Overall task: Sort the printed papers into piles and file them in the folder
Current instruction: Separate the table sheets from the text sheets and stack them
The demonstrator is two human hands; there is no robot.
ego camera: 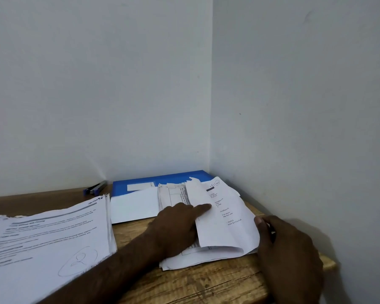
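Curling sheet (pixel 226 224), maybe marked "30", touches left hand (pixel 177 226), right hand (pixel 288 245).

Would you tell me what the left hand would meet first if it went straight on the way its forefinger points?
Most likely the lifted top sheet: the left hand points rightward and its forefinger seems to touch it, though depth is unclear.

blue folder (pixel 162 179); white black-printed papers (pixel 226 216); brown wood-grain table (pixel 195 281).

Bare table (pixel 132 233) between left pile (pixel 48 238) and right pile (pixel 206 258) (narrow), back wall (pixel 97 84), side wall (pixel 294 106) close by
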